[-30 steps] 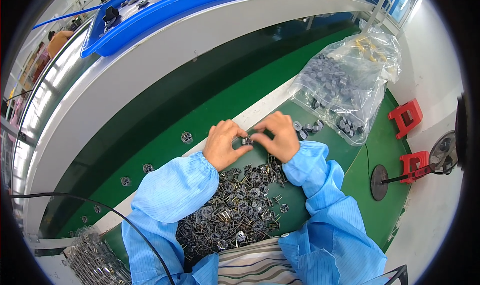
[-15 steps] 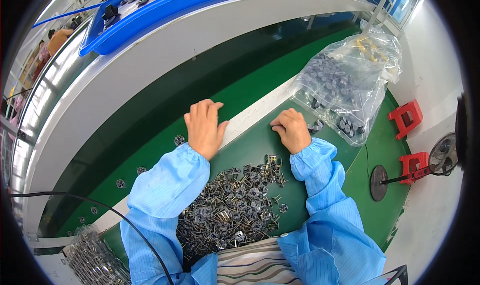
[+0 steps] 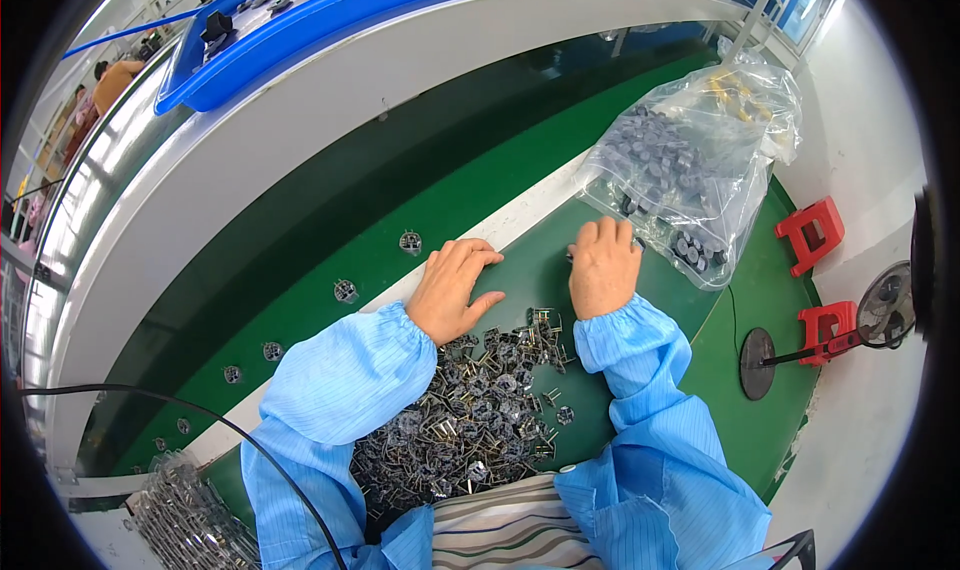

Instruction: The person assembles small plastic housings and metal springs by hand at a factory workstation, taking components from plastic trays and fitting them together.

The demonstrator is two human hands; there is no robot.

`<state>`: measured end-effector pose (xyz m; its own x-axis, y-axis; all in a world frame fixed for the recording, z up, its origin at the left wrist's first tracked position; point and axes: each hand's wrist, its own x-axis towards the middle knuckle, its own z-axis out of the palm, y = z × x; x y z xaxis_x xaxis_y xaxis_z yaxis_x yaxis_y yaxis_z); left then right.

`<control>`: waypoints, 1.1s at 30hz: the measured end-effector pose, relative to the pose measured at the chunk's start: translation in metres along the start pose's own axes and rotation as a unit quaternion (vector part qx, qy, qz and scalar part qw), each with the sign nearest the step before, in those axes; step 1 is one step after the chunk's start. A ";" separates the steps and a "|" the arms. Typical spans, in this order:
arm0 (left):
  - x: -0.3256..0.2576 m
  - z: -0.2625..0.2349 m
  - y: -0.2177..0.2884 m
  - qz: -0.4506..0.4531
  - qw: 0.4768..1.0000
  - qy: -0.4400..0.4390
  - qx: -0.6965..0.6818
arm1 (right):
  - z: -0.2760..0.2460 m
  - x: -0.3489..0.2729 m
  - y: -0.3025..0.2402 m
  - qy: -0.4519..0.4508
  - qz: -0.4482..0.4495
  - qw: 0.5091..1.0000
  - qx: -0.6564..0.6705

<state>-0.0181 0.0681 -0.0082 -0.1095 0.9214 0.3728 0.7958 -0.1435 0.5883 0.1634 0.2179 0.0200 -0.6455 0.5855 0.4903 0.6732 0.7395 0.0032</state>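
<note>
My left hand (image 3: 455,292) is over the white strip beside the green belt, thumb and fingers apart, with nothing visible in it. Just below it a heap of small round electrical parts with metal pins (image 3: 470,420) lies on the green table in front of me. My right hand (image 3: 606,268) is down on the table to the right, its fingers curled over. A bit of something dark shows at its fingertips, but the hand hides most of it. Near that hand, small dark round caps (image 3: 700,250) spill at the mouth of a clear plastic bag (image 3: 690,150).
Spaced single parts (image 3: 345,291) lie along the green belt (image 3: 500,185). A blue tray (image 3: 340,35) rests on the ledge beyond. Stacked clear trays (image 3: 190,510) are at lower left, beside a black cable (image 3: 200,407). Red stools (image 3: 812,235) and a fan (image 3: 885,308) stand right.
My left hand has drawn back from the belt toward the heap, and a part shows on the belt where it was. My right hand has shifted right onto the loose caps. Belt parts have slid down-left.
</note>
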 end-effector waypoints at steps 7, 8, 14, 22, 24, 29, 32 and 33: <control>0.000 -0.001 0.003 -0.005 1.000 -0.006 -0.001 | 0.026 -0.004 0.008 -0.012 -0.039 0.989 0.144; 0.000 0.000 0.003 -0.009 1.000 0.001 -0.003 | 0.026 -0.003 0.003 -0.012 -0.040 0.989 0.145; 0.001 0.000 0.003 -0.019 1.000 0.013 -0.011 | 0.006 0.002 -0.023 -0.021 0.004 0.846 0.533; 0.002 0.001 -0.003 -0.002 0.999 0.025 -0.025 | 0.018 0.003 0.002 -0.037 -0.070 0.964 0.254; 0.004 -0.001 -0.001 0.002 0.999 0.035 -0.034 | 0.022 0.002 0.003 -0.048 -0.075 0.966 0.244; 0.002 0.001 -0.004 0.017 0.999 0.026 -0.008 | 0.016 0.003 -0.011 -0.042 -0.118 0.920 0.372; 0.001 0.002 -0.004 0.009 1.000 0.022 -0.009 | 0.015 0.002 -0.018 -0.030 -0.138 0.922 0.360; 0.001 0.002 -0.004 0.003 1.000 0.019 -0.010 | 0.017 0.002 -0.018 -0.032 -0.143 0.919 0.366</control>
<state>-0.0206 0.0701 -0.0117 -0.1279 0.9065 0.4024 0.7849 -0.1555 0.5998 0.1438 0.2114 0.0059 -0.7944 0.3336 0.5075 0.0656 0.8778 -0.4744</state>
